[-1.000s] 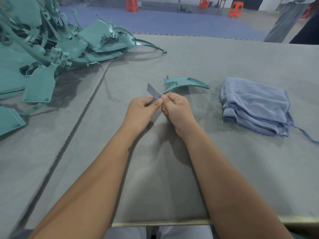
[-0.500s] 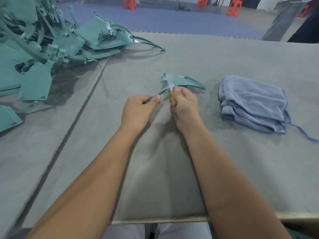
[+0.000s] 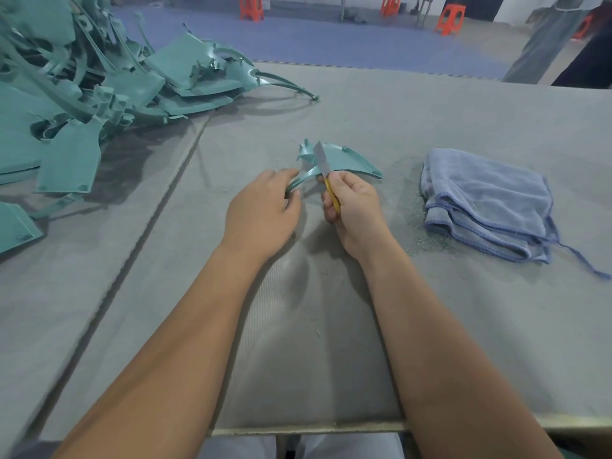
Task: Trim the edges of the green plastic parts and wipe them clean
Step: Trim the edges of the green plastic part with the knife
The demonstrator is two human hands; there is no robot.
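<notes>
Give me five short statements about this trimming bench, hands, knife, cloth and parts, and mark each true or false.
1. The right hand grips a yellow-handled utility knife. True.
2. The left hand holds the folded blue cloth. False: it holds the curved green plastic part; the cloth lies untouched to the right.
3. The heap of green plastic parts lies on the left. True.
4. The knife blade points down into the grey table. False: it points up.
5. Green shavings lie beside the cloth. True.

The pile of green parts (image 3: 82,94) at the desk's (image 3: 430,111) far left corner runs off the frame's left and top edges. The right hand (image 3: 351,207) hides most of the knife's yellow handle (image 3: 332,195). A person (image 3: 556,41) beyond the far edge is cropped.
</notes>
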